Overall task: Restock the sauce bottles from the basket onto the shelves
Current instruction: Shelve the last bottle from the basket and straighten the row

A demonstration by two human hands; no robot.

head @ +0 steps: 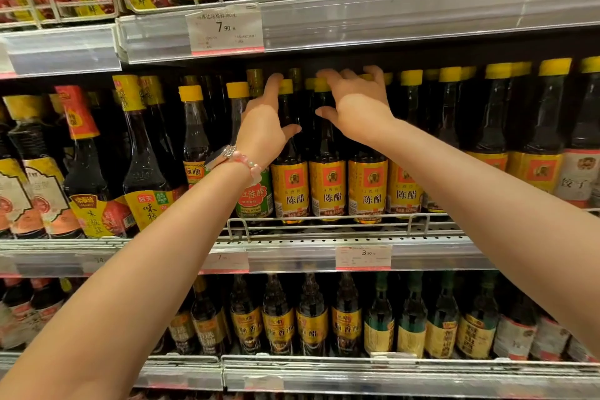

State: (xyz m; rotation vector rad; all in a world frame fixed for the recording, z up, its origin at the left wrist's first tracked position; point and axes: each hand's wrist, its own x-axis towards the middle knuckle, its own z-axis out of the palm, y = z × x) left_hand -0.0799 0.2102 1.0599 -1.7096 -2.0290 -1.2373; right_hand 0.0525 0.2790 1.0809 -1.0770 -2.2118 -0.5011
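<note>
Dark vinegar bottles with yellow caps and yellow-red labels stand in a row on the middle shelf (292, 239). My left hand (263, 130), with a bead bracelet on the wrist, lies against the neck of one vinegar bottle (290, 188), fingers stretched up beside its cap and thumb in front of the neck. My right hand (357, 107) curls over the cap of the neighbouring vinegar bottle (327, 188), thumb pressed on its neck. No basket is in view.
A wire rail (324, 221) fronts the middle shelf, with a price tag (363, 257) below it. The upper shelf (389, 16) overhangs the caps closely. Tall soy sauce bottles (143, 172) stand to the left. More bottles (311, 318) fill the lower shelf.
</note>
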